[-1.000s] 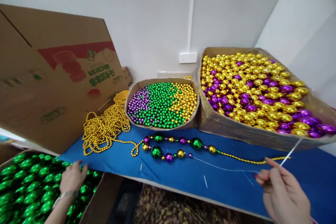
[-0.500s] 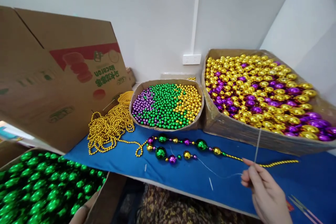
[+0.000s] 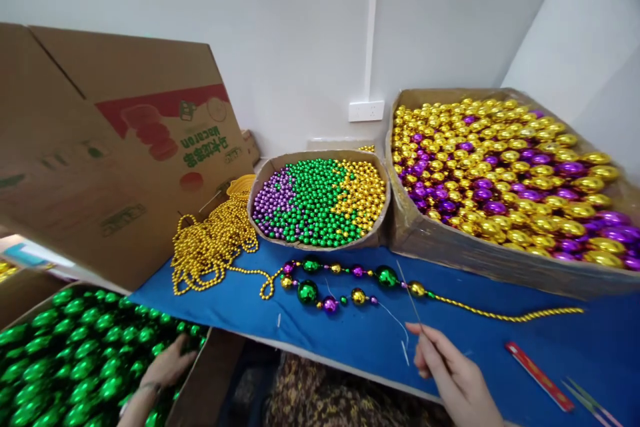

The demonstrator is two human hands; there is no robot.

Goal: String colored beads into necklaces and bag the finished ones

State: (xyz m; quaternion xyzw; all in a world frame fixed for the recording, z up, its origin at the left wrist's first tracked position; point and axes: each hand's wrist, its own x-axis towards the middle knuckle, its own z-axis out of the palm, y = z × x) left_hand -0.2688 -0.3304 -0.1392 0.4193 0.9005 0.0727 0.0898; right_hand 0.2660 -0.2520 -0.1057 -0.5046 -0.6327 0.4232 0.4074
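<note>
My right hand (image 3: 445, 363) pinches a long thin needle (image 3: 411, 297) that points up and left over the blue cloth. Beyond it lies a strand of purple, gold and green beads (image 3: 386, 276), curved back on itself, with a twisted gold section (image 3: 495, 313) trailing right. A pale thread (image 3: 397, 320) runs from the small purple bead at the strand's end toward my right hand. At lower left my left hand (image 3: 170, 363) reaches into a carton of shiny green beads (image 3: 85, 357), finger and thumb apart; some fingers are hidden.
A box of small purple, green and gold beads (image 3: 317, 197) stands at the back, beside a larger carton of gold and purple beads (image 3: 500, 180). Gold bead chains (image 3: 213, 247) heap near a tall cardboard box (image 3: 125, 147). A red packet (image 3: 540, 377) lies at right.
My right hand has moved left with the needle, uncovering the red packet. My left hand has gone from the carton's near edge further in among the green beads.
</note>
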